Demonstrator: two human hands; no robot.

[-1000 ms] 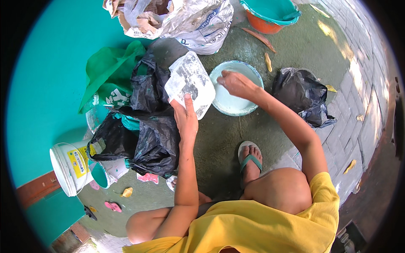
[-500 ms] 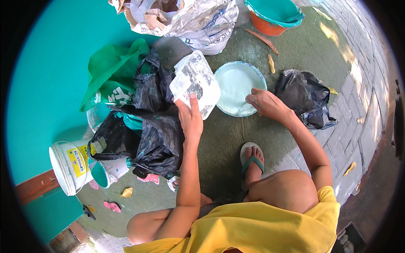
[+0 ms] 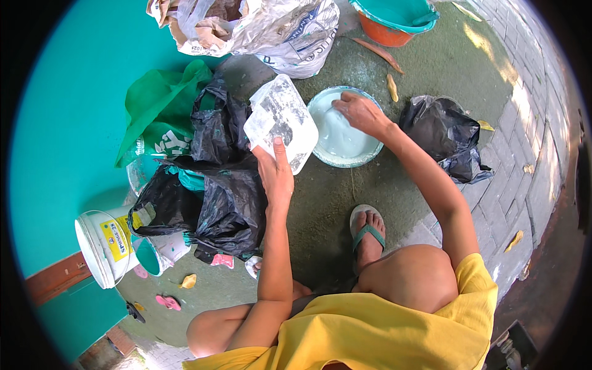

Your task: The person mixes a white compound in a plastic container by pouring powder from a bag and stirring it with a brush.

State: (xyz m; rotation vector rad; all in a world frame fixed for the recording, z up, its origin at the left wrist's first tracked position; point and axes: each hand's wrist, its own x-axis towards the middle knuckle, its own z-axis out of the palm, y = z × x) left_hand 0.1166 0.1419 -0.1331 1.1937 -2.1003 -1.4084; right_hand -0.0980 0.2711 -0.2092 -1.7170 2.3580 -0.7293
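My left hand [image 3: 274,168]: gripping white-smeared rectangular plastic container [image 3: 287,117], fingers hidden beneath. Right hand [image 3: 362,115]: curled over round blue-rimmed basin [image 3: 343,163], pale liquid [image 3: 339,140]; whether gripping, cannot tell.

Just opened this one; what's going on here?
A person in a yellow shirt holds a white-smeared plastic container in the left hand. The right hand is over a round basin of pale liquid; whether it grips anything is unclear. A black plastic bag lies right of the basin, and an orange tub stands beyond.
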